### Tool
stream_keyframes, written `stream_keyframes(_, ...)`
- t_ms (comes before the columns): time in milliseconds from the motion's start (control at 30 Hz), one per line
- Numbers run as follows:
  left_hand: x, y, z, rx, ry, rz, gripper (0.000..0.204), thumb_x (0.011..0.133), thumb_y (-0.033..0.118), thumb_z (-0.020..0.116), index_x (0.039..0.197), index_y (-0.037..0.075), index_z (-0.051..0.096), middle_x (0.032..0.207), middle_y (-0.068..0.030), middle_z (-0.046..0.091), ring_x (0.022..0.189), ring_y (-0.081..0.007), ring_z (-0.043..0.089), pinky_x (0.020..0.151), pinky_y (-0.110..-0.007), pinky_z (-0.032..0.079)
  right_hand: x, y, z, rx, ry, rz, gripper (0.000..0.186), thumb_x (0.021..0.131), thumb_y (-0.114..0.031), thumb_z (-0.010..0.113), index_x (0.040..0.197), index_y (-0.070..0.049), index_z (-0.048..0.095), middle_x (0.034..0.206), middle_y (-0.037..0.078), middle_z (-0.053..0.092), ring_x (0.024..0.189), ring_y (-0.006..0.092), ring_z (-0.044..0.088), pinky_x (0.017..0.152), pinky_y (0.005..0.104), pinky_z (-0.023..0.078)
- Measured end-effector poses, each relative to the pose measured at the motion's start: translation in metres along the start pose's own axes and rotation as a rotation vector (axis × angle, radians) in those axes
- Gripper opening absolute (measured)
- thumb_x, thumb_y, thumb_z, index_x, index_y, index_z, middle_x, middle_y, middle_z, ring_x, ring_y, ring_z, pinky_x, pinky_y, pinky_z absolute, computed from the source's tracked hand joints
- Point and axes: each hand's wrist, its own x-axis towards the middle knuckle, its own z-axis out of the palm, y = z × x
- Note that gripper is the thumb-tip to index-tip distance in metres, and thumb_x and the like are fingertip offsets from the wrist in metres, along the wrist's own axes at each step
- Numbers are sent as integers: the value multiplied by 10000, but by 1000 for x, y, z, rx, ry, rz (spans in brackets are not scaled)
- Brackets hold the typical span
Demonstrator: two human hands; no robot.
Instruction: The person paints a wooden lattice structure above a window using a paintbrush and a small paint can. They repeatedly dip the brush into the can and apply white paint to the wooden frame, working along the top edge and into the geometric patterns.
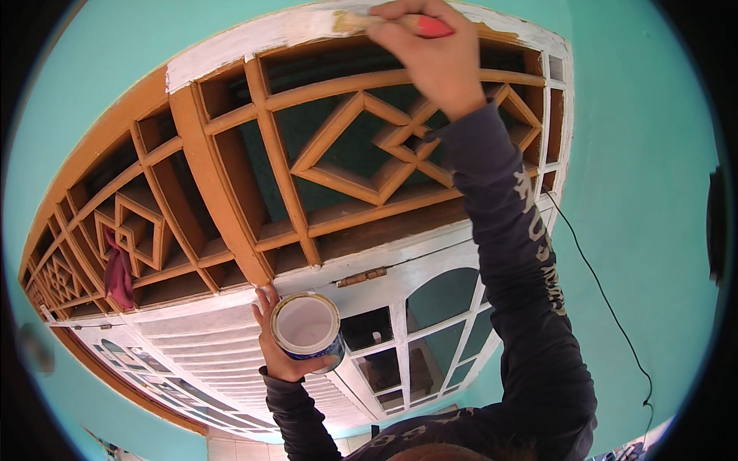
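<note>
My right hand [430, 54] is raised to the top rail of a wooden window frame, its fingers closed round a paintbrush [434, 27] with a red-tipped handle. The pale bristles lie against the top rail [238, 50], which carries white paint along much of its length. Lower down, my left hand [280, 349] grips an open paint can [306, 326] from the side and below. Whitish paint shows inside the can, and its rim is smeared. Orange-brown lattice [350, 146] with diamond shapes fills the frame between my hands.
A dark red cloth [118, 273] hangs on the lattice at left. Below are white louvred shutters [223, 346] and a white glazed window [415, 338]. A black cable [603, 284] runs down the turquoise wall [646, 192] at right. The right frame post [563, 115] is white.
</note>
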Motion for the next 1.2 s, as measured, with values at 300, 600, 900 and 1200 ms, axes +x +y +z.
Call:
stream_keyframes(300, 1, 0, 3, -10, 0, 8, 1151, 457, 688, 872, 1332, -12, 610, 1580, -334, 320, 1571, -376, 79, 1227, -539, -77, -18, 23, -108, -86, 187, 68, 150, 826, -34, 767, 933, -15, 664, 1047, 126, 753, 939, 169, 706, 903, 300, 548)
stream_keyframes(600, 2, 5, 6, -2, 21, 3, 1162, 479, 721, 859, 1337, -19, 601, 1565, -331, 352, 1568, -369, 111, 1228, -534, -88, -15, 11, -2, 60, 155, -98, 153, 768, -121, 810, 868, -58, 714, 769, 7, 687, 728, 93, 616, 704, 274, 531)
stream_keyframes(900, 2, 7, 6, -36, 39, -1, 1161, 478, 728, 856, 1338, -11, 607, 1584, -320, 325, 1572, -358, 99, 1228, -531, -88, -22, 27, -91, -15, 282, 48, 186, 826, -95, 777, 976, 2, 726, 762, 25, 714, 699, 71, 626, 686, 222, 515)
stream_keyframes(1200, -1, 7, 1, -50, 26, -14, 1145, 482, 722, 857, 1325, -13, 613, 1583, -314, 333, 1572, -356, 95, 1229, -529, -81, -40, 6, -108, -822, 516, -377, 119, 793, -63, 688, 910, -70, 704, 826, 88, 640, 744, 272, 642, 675, 365, 533)
